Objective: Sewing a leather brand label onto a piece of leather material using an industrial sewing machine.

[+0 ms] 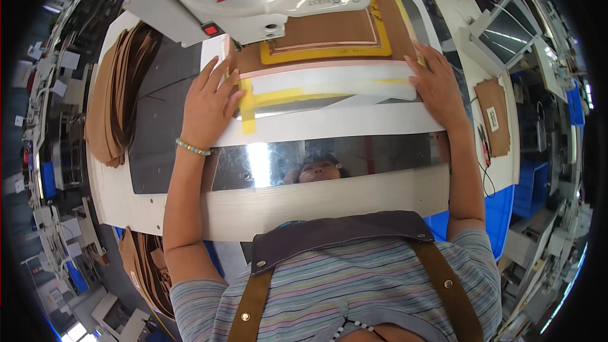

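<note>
A brown panel lies under the sewing machine head, with a yellow-edged rectangular frame on top of it. Along its near edge runs a white sheet with strips of yellow tape stuck on it. My left hand rests at the left edge of the panel and sheet, fingers stretched out and holding nothing. At the right edge lies my right hand, fingers spread, fingertips touching the panel and sheet. Part of the panel is hidden by the machine.
A stack of brown pieces lies at the left, and more brown pieces hang below. On the right are a screen, a labelled brown piece, a red-handled tool and a blue bin. A shiny metal plate is nearer me.
</note>
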Tool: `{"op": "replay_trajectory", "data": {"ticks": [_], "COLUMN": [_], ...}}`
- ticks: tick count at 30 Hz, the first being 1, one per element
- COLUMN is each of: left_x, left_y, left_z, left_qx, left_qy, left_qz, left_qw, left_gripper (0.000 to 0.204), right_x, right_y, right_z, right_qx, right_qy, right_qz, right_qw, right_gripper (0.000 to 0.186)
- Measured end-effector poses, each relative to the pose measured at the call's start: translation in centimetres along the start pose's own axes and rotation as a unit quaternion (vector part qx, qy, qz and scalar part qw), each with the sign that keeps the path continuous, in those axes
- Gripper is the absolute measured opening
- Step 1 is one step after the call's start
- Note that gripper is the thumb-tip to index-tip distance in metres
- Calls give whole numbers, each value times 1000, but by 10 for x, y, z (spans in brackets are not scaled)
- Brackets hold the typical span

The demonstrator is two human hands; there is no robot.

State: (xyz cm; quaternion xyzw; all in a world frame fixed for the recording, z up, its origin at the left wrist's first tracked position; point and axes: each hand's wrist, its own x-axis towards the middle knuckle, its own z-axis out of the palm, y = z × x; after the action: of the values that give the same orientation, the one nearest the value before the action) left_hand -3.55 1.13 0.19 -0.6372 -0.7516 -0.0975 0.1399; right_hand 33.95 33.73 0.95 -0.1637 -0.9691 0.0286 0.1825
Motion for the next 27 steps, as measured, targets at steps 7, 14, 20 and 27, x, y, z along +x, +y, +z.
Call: {"op": "replay_trajectory", "data": {"ticks": [7,14,20,27], "left_x": [-1,-3,-2,-1], "left_y": [3,0,1,-2], "left_z": [2,7,5,4], "left_qx": [-20,-66,-76,-61], "left_qy": [0,-7,9,-11], "left_qz": [-25,-34,-20,-8], "left_qw": [999,997,997,998], "left_gripper": [49,49,48,49], "right_x": [-1,-2,-4,-6], "right_y": [3,3,3,10], "right_z": [1,1,5,15], "right_qx": [5,4,15,5], "right_qy": [-15,-11,0,40], "right_qz": [11,12,23,-5], "right_qw": [1000,1000,1000,999], "right_gripper": [40,39,37,36]}}
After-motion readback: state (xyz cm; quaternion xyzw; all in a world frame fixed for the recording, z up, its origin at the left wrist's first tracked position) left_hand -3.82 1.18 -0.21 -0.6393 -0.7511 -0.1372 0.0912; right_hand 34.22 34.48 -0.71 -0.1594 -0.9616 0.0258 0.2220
